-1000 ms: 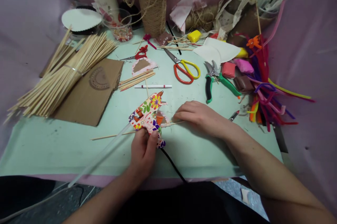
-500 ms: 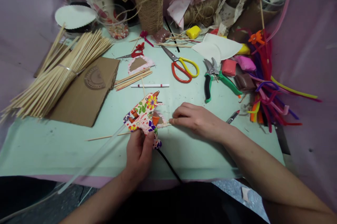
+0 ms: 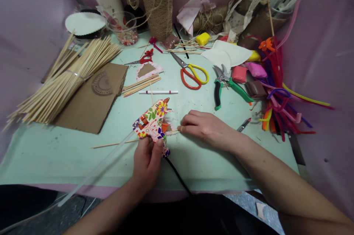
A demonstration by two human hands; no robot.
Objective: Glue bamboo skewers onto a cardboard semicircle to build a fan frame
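My left hand is wrapped round the handle of a floral-patterned glue gun, with a black cord below it and a long translucent glue stick out of its back. The gun's orange nozzle points up and to the right. Behind the gun lies a small pink-edged cardboard piece, partly hidden. My right hand rests on the table with its fingertips pinched on the end of a thin stick beside that piece. Another thin stick lies left of the gun.
Bundled sticks lie on cardboard at the left. Ahead are a pen, red-yellow scissors and green-handled pruners. Pipe cleaners and a craft knife are at the right; a twine cone stands behind.
The view has shifted slightly, so the objects at the back sit a little lower. Both hands keep nearly the same pose and hold.
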